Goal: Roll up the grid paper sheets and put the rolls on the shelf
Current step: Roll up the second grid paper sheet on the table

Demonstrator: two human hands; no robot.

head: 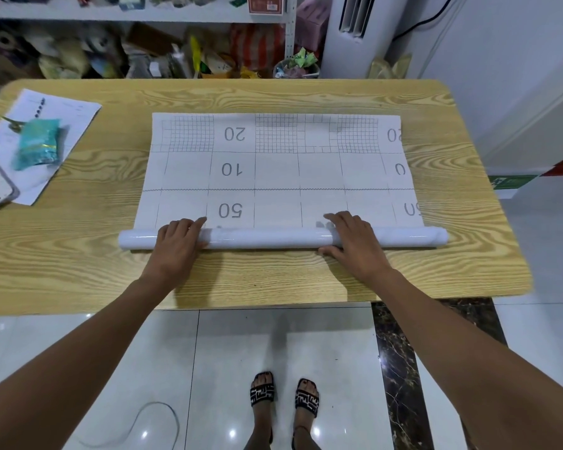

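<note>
**A roll that could go crooked**

The left hand (179, 237) is laid flat on top of the roll (273, 238), with its fingers pressed down. The right hand (351, 241) is laid the same way further along, with its thumb at the near side. Nothing is pinched.

If one hand is pushed faster than the other, the roll could be turned crooked and one end made fatter. If it is pressed too hard, the paper could be squashed and creased. If it is let go, it may spring open.

The roll is held under both palms and sticks out past each hand. The rest of the grid paper sheet (273, 170) is spread flat on the bench (273, 277), just past the fingertips. Further back, the shelf (143, 15) is seen to be packed with things, so room for the roll may be hard to find.
</note>
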